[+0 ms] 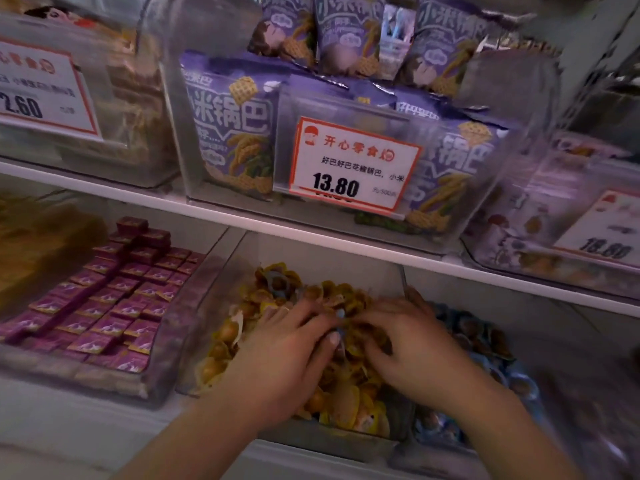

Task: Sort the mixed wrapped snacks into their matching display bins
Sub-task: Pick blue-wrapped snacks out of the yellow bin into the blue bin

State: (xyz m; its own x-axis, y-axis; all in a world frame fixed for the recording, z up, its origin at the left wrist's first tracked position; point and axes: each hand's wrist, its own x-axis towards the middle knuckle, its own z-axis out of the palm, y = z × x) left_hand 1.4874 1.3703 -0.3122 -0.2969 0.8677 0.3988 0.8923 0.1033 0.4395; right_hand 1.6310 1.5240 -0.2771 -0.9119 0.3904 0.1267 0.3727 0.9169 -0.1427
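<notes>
Both my hands are down in a clear bin (221, 271) heaped with yellow-wrapped snacks (346, 403) on the lower shelf. My left hand (277, 355) lies on the pile with its fingers curled into the wrappers. A small blue-wrapped snack (341, 315) shows at its fingertips, but the blur hides whether it is held. My right hand (412, 348) lies beside it, fingers bent into the same pile. A few blue wrappers (277, 282) sit among the yellow ones at the back. The bin to the right holds blue-wrapped snacks (485, 341).
A bin of purple-red square packets (114, 299) stands to the left. On the white shelf (311, 237) above stand clear bins of purple rice-cracker bags (228, 133) with a 13.80 price tag (353, 164). More bins with price tags sit at far left and right.
</notes>
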